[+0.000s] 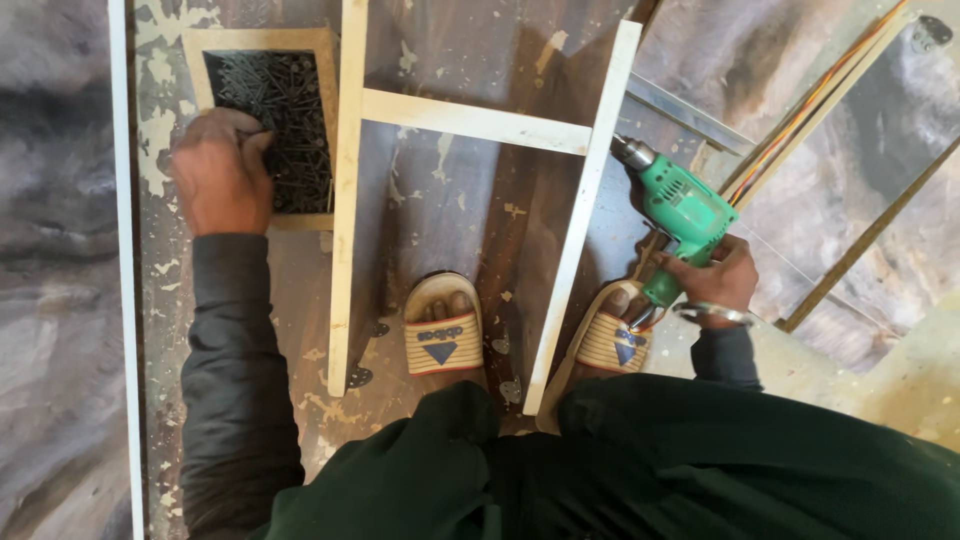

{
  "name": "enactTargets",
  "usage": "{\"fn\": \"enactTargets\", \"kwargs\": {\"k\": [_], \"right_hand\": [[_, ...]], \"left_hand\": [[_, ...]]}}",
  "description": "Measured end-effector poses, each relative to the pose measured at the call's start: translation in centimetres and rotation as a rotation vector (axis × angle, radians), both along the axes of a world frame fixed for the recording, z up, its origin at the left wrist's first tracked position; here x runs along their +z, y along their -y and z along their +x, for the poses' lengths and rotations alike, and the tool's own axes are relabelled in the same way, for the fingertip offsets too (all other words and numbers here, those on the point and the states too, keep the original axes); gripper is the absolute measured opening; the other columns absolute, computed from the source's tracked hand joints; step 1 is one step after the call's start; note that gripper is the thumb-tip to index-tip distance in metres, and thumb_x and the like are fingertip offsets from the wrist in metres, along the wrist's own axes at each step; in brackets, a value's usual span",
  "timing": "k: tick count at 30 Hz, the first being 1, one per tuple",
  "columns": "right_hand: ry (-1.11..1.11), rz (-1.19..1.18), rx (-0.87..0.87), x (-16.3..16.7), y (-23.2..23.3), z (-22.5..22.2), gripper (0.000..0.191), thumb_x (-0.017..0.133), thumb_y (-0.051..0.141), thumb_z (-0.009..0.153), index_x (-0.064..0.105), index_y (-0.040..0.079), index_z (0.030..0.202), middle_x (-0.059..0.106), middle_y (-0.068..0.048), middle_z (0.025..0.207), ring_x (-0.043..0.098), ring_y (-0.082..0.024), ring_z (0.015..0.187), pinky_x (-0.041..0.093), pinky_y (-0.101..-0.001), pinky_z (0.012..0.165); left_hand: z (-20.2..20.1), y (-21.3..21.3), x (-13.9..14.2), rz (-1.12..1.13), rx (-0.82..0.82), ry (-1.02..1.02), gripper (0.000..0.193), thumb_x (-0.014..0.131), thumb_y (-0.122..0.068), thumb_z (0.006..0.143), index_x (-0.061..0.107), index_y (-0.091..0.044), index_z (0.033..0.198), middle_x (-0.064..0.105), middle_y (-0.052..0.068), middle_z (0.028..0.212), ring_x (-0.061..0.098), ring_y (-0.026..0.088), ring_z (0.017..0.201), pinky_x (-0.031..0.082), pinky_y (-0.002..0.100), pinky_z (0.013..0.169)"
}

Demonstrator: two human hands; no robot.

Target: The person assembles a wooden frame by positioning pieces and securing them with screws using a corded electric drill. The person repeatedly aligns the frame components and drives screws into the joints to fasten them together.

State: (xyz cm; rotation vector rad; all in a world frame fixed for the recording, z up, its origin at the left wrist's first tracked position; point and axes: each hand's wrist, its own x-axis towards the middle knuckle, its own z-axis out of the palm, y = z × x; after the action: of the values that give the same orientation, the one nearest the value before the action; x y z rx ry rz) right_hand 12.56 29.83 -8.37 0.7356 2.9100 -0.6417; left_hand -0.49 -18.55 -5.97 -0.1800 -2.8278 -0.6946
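While the left hand (218, 170) sits knuckles-up in the shallow open wooden box (262, 40), its fingers are curled down into the heap of dark screws (285, 120) that fills it; can't tell if any screw is actually pinched. The box lies on a worn dark board with flaking pale paint (450, 200), just left of a pale wooden frame: two long light slats (345, 200) running away from the person, joined by a shorter cross slat (475, 122).

Right hand (715, 278) is clenched around the grip of a green electric hand drill (680, 205), metal chuck pointing up-left, tip just beside the right-hand slat. A metal bangle (712, 314) circles that wrist.

Both feet wear beige woven sandals (442, 335) with blue triangle marks; the left one stands between the slats, the right one just outside the right-hand slat. Small dark metal hinges (358, 376) lie on the board near the slat ends. A bundle of coloured wires (800, 115) runs diagonally at upper right.
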Motion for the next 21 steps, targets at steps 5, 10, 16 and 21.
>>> {"fn": "enactTargets", "kwargs": {"k": [5, 10, 16, 21], "right_hand": [[0.095, -0.977, -0.338, 0.3, -1.2, -1.1, 0.041, 0.079, 0.016, 0.079, 0.065, -0.007, 0.111, 0.074, -0.017, 0.094, 0.073, -0.027, 0.075, 0.062, -0.0386, 0.066], [0.03, -1.568, -0.581, -0.5, -2.3, -2.5, 0.037, 0.064, 0.027, 0.098, 0.059, 0.004, 0.126, 0.075, -0.017, 0.094, 0.069, -0.022, 0.067, 0.059, -0.032, 0.06], [-0.224, -1.542, -0.422, -1.1, -3.3, 0.3, 0.031, 0.063, 0.026, 0.11, 0.056, 0.002, 0.126, 0.069, -0.019, 0.092, 0.064, -0.022, 0.068, 0.055, -0.0349, 0.059], [-0.522, -1.667, -0.156, 2.4, -6.1, 5.5, 0.054, 0.07, 0.019, 0.09, 0.057, -0.006, 0.136, 0.069, -0.018, 0.095, 0.068, -0.029, 0.081, 0.059, -0.044, 0.078]], "left_hand": [[0.8, 0.1, 2.3, -0.179, 0.065, -0.259, 0.014, 0.07, 0.011, 0.095, 0.068, -0.001, 0.103, 0.067, 0.016, 0.1, 0.07, 0.03, 0.09, 0.059, 0.04, 0.079], [1.2, -1.9, 4.9, 0.838, 0.192, 0.053, 0.011, 0.063, -0.015, 0.107, 0.058, -0.006, 0.113, 0.06, -0.005, 0.093, 0.074, 0.01, 0.081, 0.06, 0.023, 0.067], [1.2, -7.1, 5.7, 1.125, -0.126, 0.26, 0.012, 0.069, -0.008, 0.114, 0.064, 0.002, 0.111, 0.069, 0.006, 0.1, 0.066, 0.011, 0.082, 0.062, 0.026, 0.075], [0.8, -11.6, 6.6, 1.366, -0.192, 0.535, 0.01, 0.075, -0.002, 0.101, 0.067, -0.001, 0.107, 0.071, 0.007, 0.101, 0.071, 0.015, 0.092, 0.068, 0.036, 0.089]]}}
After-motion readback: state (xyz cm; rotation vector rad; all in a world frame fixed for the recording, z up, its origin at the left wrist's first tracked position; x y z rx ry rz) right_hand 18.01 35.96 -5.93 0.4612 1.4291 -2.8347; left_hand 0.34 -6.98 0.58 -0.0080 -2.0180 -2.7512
